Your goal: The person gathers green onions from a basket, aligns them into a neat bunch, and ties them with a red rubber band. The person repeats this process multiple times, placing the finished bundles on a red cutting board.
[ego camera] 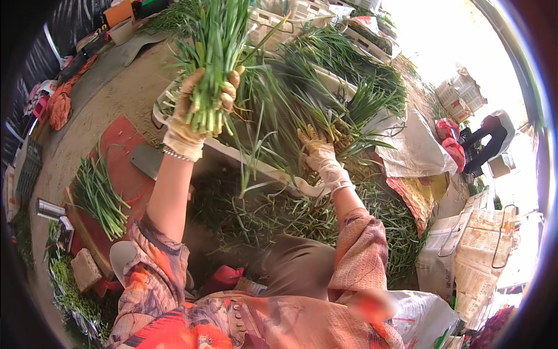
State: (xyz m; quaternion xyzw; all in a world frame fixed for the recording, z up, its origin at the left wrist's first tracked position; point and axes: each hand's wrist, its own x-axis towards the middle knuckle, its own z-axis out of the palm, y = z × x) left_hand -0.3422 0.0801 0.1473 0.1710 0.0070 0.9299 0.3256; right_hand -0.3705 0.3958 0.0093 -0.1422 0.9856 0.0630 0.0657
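My left hand [200, 109], in a pale, soiled glove, is raised and closed around a thick bundle of green leafy stalks [213, 65], its cut pale ends pointing down at me. My right hand [320, 148], gloved too, reaches into a loose heap of the same greens [279, 109]; its fingers are spread on the stalks, and whether they grip any cannot be told. The heap lies over a white plastic tub [261, 163]. A smaller bunch [100, 198] lies on a red board [126, 152] at the left, by a cleaver-like metal blade [146, 160].
Leaf trimmings [261, 218] cover the ground before my knees. White plastic crates [484, 253] stand at the right, near a white sack [414, 144]. A metal cup [50, 208] and a brick-like block [86, 269] are at the left. More crates [270, 26] stand at the back.
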